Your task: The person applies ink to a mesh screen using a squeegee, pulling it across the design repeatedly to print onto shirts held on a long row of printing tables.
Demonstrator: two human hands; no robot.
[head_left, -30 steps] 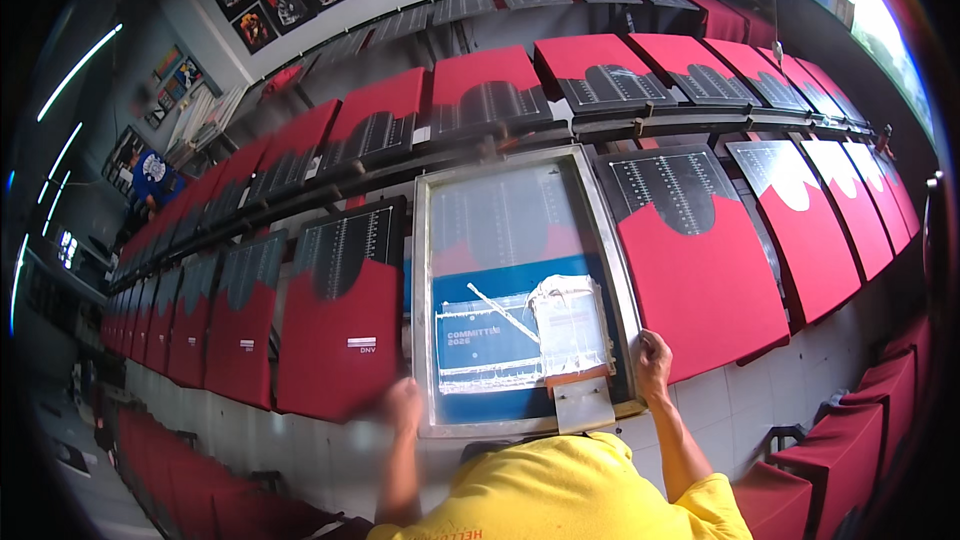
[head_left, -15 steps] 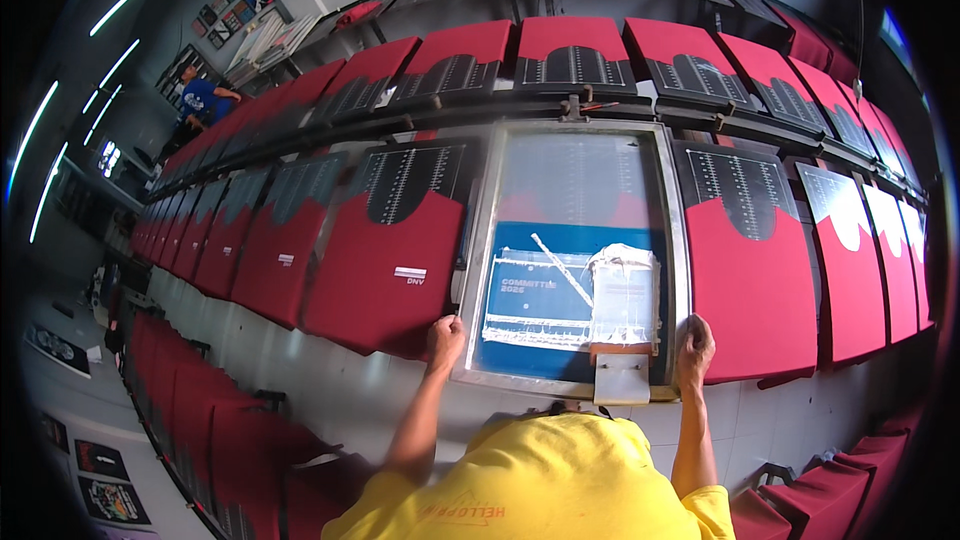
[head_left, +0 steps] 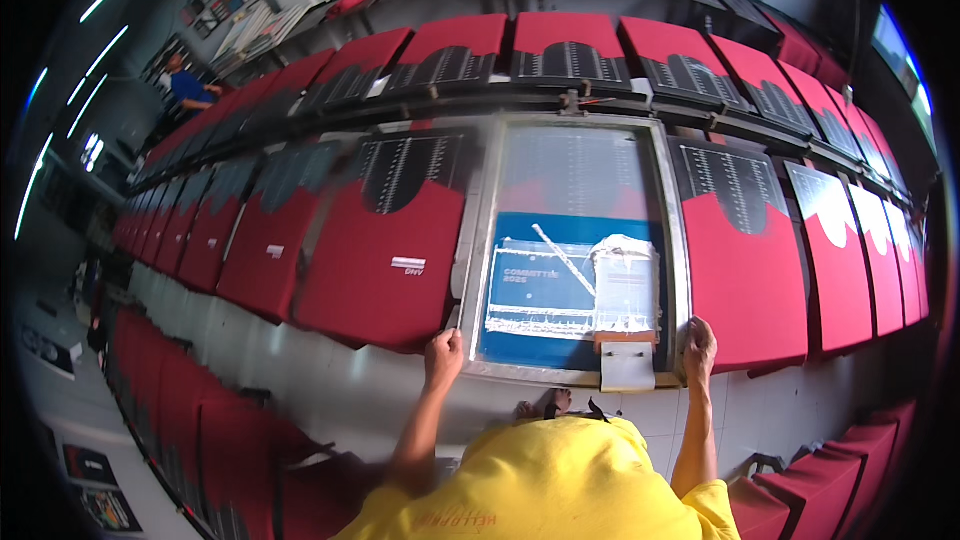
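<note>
A metal-edged screen printing frame (head_left: 545, 376) lies in front of me over a pallet, with red cloth showing faintly through its mesh. Blue coating (head_left: 545, 349) covers the mesh's near half, with white tape and white ink on it. My left hand (head_left: 443, 357) is closed at the frame's near left edge. At the near right edge my right hand (head_left: 700, 347) is closed on the frame's side, its fingers partly hidden. A squeegee (head_left: 627, 366) with a pale metal holder rests at the frame's near right end, between my hands.
Red garments on black pallets flank the frame, one on the left (head_left: 375, 270) with a small white print and one on the right (head_left: 745, 280). Another row (head_left: 570, 32) stands beyond a dark rail. A person in blue (head_left: 190, 88) is at the far left.
The view has shifted slightly, and my feet now show below the frame. My left hand sits a little lower along the frame's edge. Both hands stay closed at its sides.
</note>
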